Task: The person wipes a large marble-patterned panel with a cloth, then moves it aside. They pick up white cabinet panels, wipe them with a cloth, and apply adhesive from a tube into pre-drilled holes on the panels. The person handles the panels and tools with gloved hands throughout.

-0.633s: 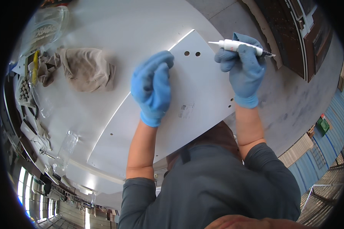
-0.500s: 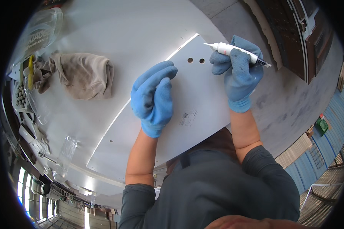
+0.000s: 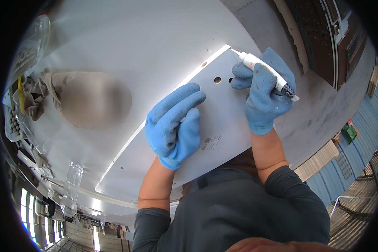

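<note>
My right hand (image 3: pixel 264 90), in a blue work glove, is closed around a white squeeze tube (image 3: pixel 260 69) with a rolled-up dark tail end. The tube's narrow nozzle points away to the left, its tip at the far corner of a grey-white panel (image 3: pixel 222 109); whether it touches cannot be told. Round holes show in the panel near that end. Above the panel's left long edge is my left hand (image 3: pixel 174 126), also gloved in blue, its fingers curled in. A tiny white bit shows between thumb and fingers, too small to name.
The panel lies on a broad whitish table (image 3: pixel 155 42). To the left are a crumpled beige cloth (image 3: pixel 92 101), a clear plastic container (image 3: pixel 31 46) and a clear plastic bottle (image 3: pixel 72 185). Brown boards (image 3: pixel 313 38) stand beyond the table at the far right.
The tube's nozzle has come to the panel's far corner as my right hand tilted it. My left hand shows slightly farther right and lower. The whole view has shifted a little.
</note>
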Demonstrator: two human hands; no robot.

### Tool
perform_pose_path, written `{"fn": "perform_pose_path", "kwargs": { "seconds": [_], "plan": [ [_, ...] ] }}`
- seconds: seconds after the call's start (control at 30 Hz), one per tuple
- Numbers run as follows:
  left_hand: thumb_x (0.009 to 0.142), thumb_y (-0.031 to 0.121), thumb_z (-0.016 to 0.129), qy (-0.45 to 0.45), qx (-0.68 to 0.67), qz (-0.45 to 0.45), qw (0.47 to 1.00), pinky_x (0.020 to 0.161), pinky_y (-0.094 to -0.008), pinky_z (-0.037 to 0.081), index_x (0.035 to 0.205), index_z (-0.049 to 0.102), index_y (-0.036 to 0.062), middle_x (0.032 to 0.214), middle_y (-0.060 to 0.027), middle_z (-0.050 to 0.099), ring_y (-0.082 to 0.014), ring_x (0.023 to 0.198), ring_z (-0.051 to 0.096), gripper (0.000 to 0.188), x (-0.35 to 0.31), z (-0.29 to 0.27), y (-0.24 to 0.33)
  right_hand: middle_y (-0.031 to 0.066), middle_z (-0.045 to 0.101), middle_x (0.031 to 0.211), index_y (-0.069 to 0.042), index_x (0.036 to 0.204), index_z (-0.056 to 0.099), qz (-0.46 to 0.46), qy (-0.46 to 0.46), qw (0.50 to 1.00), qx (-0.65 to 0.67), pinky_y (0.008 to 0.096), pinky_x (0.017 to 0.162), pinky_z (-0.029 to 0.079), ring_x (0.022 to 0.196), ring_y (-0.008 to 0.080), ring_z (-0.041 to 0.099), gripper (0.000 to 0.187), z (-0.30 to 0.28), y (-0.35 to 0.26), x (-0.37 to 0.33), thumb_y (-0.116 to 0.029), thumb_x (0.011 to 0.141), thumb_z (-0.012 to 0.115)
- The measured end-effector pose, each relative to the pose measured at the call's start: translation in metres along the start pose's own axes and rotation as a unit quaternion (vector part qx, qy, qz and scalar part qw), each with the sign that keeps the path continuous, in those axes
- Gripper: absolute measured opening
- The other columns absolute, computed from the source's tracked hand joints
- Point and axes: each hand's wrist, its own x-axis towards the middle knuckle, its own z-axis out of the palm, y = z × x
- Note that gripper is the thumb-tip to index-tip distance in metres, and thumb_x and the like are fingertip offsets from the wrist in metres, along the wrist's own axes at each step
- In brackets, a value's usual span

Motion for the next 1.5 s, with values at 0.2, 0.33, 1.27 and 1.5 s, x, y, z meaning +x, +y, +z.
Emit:
{"fn": "perform_pose_path", "kwargs": {
  "seconds": [0.2,0.33,1.27,1.5],
  "plan": [
    [0.090,0.007,0.072,-0.009,0.009,-0.018,1.000,0.083,-0.0337,0.059,0.107,0.080,0.0048,0.113,-0.0168,0.076,-0.0278,0.096,0.076,0.019,0.002,-0.003,0.000,0.0147,0.068,0.071,0.007,0.085,0.061,-0.013,0.010,1.000,-0.011,0.0273,0.047,0.057,0.058,0.0145,0.067,0.030,0.003,0.005,0.000,-0.017,0.103,0.054],
    [0.090,0.008,0.072,-0.010,0.005,-0.013,1.000,0.084,-0.0336,0.059,0.107,0.080,0.0048,0.114,-0.0165,0.076,-0.0278,0.096,0.076,0.019,0.002,-0.003,-0.002,0.0147,0.068,0.071,0.007,0.086,0.062,-0.023,-0.004,1.000,-0.015,0.0274,0.047,0.057,0.056,0.0144,0.066,0.029,0.002,0.006,0.001,-0.016,0.102,0.054],
    [0.090,0.008,0.073,-0.014,0.021,-0.012,1.000,0.087,-0.0342,0.059,0.108,0.080,0.0036,0.114,-0.0173,0.076,-0.0283,0.099,0.076,0.020,-0.005,-0.004,-0.005,0.0199,0.072,0.079,0.009,0.098,0.065,-0.056,0.021,0.998,0.016,0.0288,0.049,0.061,0.061,0.0185,0.071,0.019,0.005,0.019,-0.010,-0.008,0.101,0.059],
    [0.091,0.009,0.073,-0.012,0.023,-0.004,1.000,0.086,-0.0341,0.059,0.108,0.080,0.0036,0.114,-0.0178,0.076,-0.0280,0.097,0.076,0.019,-0.007,-0.005,-0.006,0.0199,0.071,0.081,0.010,0.099,0.064,-0.038,0.027,0.999,0.007,0.0284,0.049,0.061,0.062,0.0185,0.072,0.018,0.005,0.017,-0.013,-0.007,0.101,0.060]
  ]
}}
